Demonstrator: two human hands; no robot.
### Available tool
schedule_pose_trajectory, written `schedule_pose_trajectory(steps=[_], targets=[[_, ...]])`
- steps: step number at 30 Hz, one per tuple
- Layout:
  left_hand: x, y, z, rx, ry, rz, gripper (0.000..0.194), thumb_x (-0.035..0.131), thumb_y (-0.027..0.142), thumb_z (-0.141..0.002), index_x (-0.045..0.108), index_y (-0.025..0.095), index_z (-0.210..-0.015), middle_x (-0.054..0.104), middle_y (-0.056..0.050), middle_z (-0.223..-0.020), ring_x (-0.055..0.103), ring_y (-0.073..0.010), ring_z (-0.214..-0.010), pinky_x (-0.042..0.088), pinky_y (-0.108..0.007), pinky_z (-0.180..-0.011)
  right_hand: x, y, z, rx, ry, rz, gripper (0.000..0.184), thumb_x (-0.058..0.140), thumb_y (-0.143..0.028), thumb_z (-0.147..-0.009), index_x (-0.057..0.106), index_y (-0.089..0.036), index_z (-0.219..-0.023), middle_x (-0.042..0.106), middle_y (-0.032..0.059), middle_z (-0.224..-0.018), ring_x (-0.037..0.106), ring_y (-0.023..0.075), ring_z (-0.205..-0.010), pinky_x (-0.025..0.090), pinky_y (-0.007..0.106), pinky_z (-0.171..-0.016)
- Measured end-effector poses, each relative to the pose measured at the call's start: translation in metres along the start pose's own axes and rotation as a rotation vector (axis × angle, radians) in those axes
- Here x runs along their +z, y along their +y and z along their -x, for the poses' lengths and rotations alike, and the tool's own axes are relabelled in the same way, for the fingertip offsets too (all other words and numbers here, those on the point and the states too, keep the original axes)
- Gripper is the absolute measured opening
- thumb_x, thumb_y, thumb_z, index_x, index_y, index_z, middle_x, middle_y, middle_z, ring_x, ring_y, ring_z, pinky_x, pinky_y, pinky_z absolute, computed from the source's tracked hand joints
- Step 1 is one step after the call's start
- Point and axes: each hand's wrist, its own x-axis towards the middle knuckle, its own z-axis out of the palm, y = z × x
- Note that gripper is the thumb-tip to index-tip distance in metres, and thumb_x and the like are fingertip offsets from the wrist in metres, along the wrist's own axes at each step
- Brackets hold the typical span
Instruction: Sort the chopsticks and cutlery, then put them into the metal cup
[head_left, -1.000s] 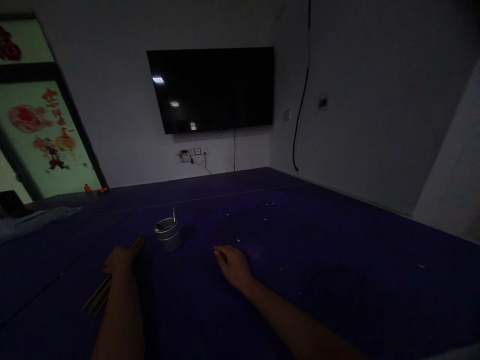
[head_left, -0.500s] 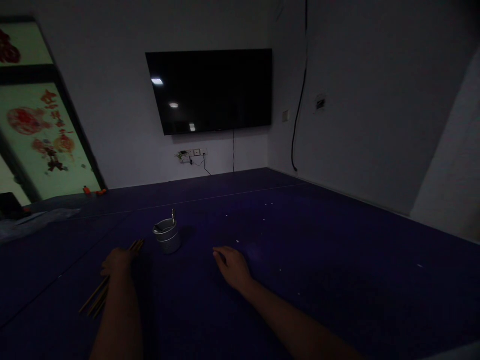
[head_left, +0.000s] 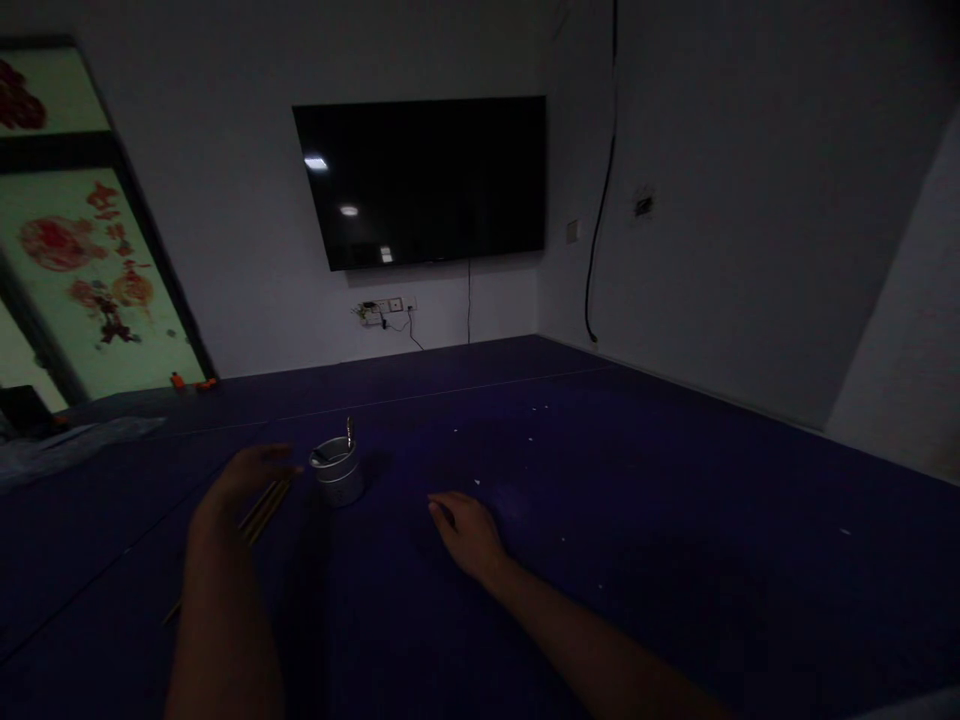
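Observation:
My left hand (head_left: 251,472) is raised above the dark surface with thumb and fingers apart, holding nothing. Its fingertips point toward a silvery metal cup (head_left: 339,478), just short of the rim. The cup stands upright, with a shiny twisted handle (head_left: 350,432) and a dark piece leaning in it. Below my left hand lie several thin chopsticks (head_left: 264,512), partly hidden by my forearm. My right hand (head_left: 466,532) rests on the surface right of the cup, fingers curled and pressed together near the thumb. Whether anything is inside them cannot be made out.
The dark blue-purple surface (head_left: 420,620) bears small white scraps (head_left: 477,482). Clear plastic sheeting (head_left: 97,440) lies at the far left, near small orange objects (head_left: 193,382). A television (head_left: 427,180) hangs on the back wall, and a black cable (head_left: 602,210) runs down the right wall.
My left hand has let go of the chopsticks, lifted, and moved forward toward the cup with its fingers apart. My right hand has stayed in place.

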Motion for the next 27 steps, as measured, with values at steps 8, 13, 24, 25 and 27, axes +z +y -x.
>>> schedule_pose_trajectory(steps=[8,13,24,25,27], targets=[[0.0,0.054,0.012,0.109,-0.296,-0.045,0.039,0.072,0.037,-0.043,0.072,0.019,-0.078,0.072,-0.004,-0.086,0.065,-0.0258,-0.088,0.048,-0.029,-0.078,-0.002,-0.002,0.0,-0.002,-0.007,0.01,0.035,0.038,-0.034,-0.092,0.065,-0.019,-0.108,0.067,0.006,-0.109,0.061,0.0182,-0.102,0.043,0.031,-0.092],[0.013,0.063,0.006,0.083,-0.284,-0.22,0.021,0.065,0.038,-0.052,0.068,0.018,-0.059,0.069,-0.003,-0.066,0.065,-0.0249,-0.075,0.046,-0.028,-0.067,-0.002,-0.002,-0.001,-0.005,-0.006,0.01,0.035,0.038,-0.034,-0.092,0.066,-0.019,-0.108,0.067,0.0062,-0.109,0.061,0.0178,-0.101,0.044,0.03,-0.091],[0.017,0.06,-0.001,0.127,-0.211,-0.34,0.016,0.058,0.027,-0.063,0.068,0.014,-0.063,0.069,-0.006,-0.068,0.063,-0.0206,-0.071,0.043,-0.025,-0.065,-0.003,-0.004,0.0,-0.002,-0.011,0.013,0.035,0.038,-0.033,-0.092,0.066,-0.019,-0.108,0.067,0.007,-0.108,0.06,0.018,-0.103,0.043,0.031,-0.091],[0.017,0.06,-0.001,0.128,-0.21,-0.333,0.015,0.058,0.026,-0.062,0.068,0.015,-0.063,0.069,-0.006,-0.068,0.063,-0.0208,-0.071,0.043,-0.025,-0.065,-0.003,-0.004,0.0,-0.002,-0.011,0.016,0.035,0.038,-0.033,-0.092,0.066,-0.019,-0.108,0.067,0.0071,-0.108,0.06,0.0182,-0.103,0.043,0.031,-0.091],[0.017,0.06,-0.002,0.122,-0.214,-0.319,0.012,0.058,0.024,-0.061,0.067,0.016,-0.06,0.069,-0.005,-0.068,0.064,-0.0207,-0.072,0.043,-0.024,-0.065,-0.003,-0.004,0.0,-0.005,-0.011,0.02,0.036,0.038,-0.034,-0.092,0.066,-0.018,-0.108,0.067,0.0073,-0.108,0.06,0.0183,-0.103,0.043,0.031,-0.091]])
